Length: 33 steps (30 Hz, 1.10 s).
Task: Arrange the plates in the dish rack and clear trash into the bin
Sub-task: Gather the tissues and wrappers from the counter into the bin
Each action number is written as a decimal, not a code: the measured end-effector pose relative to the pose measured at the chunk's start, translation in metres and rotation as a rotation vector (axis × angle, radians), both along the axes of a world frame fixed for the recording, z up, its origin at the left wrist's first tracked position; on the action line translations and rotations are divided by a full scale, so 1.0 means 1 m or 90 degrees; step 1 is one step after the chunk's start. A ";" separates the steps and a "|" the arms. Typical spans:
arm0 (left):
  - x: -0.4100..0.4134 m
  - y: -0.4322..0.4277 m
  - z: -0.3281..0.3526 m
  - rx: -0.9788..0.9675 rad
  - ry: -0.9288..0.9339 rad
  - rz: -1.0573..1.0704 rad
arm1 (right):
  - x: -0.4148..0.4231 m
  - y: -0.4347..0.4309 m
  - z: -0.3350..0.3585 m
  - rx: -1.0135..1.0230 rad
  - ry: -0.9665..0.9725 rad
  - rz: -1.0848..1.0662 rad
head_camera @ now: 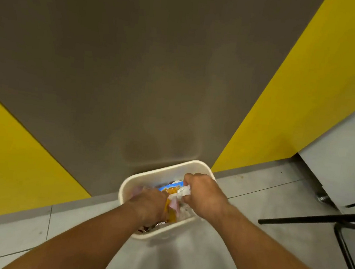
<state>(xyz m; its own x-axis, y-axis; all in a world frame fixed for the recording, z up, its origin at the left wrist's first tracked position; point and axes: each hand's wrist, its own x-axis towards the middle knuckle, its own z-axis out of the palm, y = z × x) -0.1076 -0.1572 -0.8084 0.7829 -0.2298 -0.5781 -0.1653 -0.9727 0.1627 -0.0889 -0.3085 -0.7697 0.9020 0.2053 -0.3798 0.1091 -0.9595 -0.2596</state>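
Observation:
A cream plastic bin (146, 178) stands on the floor against the wall, seen from above. Both my hands are over its mouth. My right hand (204, 194) grips crumpled white paper (183, 191) with a blue and orange wrapper (170, 189) just below it. My left hand (148, 206) is curled over orange and foil trash (172, 217) inside the bin; what its fingers hold is hidden. No plates or dish rack are in view.
Behind the bin rises a grey-brown wall (146, 66) with yellow panels (306, 92) on both sides. The floor is pale grey tile (264, 192). Black metal furniture legs (315, 221) cross the floor at the right.

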 end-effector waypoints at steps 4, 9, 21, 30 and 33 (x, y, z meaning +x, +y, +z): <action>-0.005 0.015 0.018 -0.092 0.039 0.042 | 0.008 0.015 -0.029 0.020 0.062 -0.007; -0.015 0.028 0.035 -0.064 -0.089 -0.001 | 0.011 0.021 -0.053 0.017 0.137 -0.021; 0.001 0.019 -0.001 0.074 -0.014 -0.045 | 0.012 0.013 -0.022 0.100 0.296 0.006; -0.007 0.002 -0.016 0.124 -0.044 -0.067 | -0.008 0.020 -0.021 -0.145 -0.054 0.058; -0.007 0.000 -0.012 0.121 -0.045 -0.045 | -0.009 0.021 -0.024 -0.066 -0.006 -0.025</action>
<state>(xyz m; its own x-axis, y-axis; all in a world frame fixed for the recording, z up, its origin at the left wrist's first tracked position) -0.1142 -0.1572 -0.8201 0.8094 -0.1774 -0.5599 -0.2383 -0.9705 -0.0369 -0.0975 -0.2874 -0.7938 0.9123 0.1296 -0.3885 0.0725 -0.9847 -0.1582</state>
